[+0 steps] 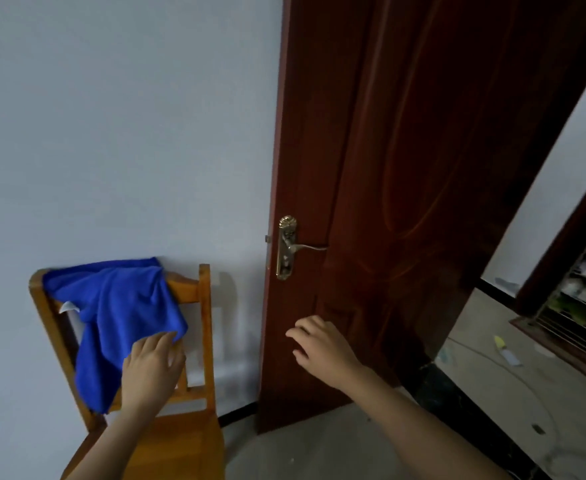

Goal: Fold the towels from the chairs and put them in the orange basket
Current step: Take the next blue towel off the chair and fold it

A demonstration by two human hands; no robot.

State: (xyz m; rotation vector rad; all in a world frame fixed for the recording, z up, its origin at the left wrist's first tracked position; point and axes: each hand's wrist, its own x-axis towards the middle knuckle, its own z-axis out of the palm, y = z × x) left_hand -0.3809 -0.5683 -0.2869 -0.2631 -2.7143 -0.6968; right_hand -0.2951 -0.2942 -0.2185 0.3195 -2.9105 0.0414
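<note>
A blue towel [111, 313] hangs crumpled over the backrest of a wooden chair [201, 341] that stands against the white wall at lower left. My left hand [151, 368] reaches to the towel's lower right corner, and its fingertips touch the cloth there; whether they pinch it I cannot tell. My right hand [322, 344] hovers in the air to the right, in front of the door, with loosely curled fingers and nothing in it. The orange basket is out of view.
A dark red-brown door [405, 168] with a brass lever handle [293, 247] stands open just right of the chair. Beyond it, at far right, a shoe rack [582, 306] and small items lie on the pale floor.
</note>
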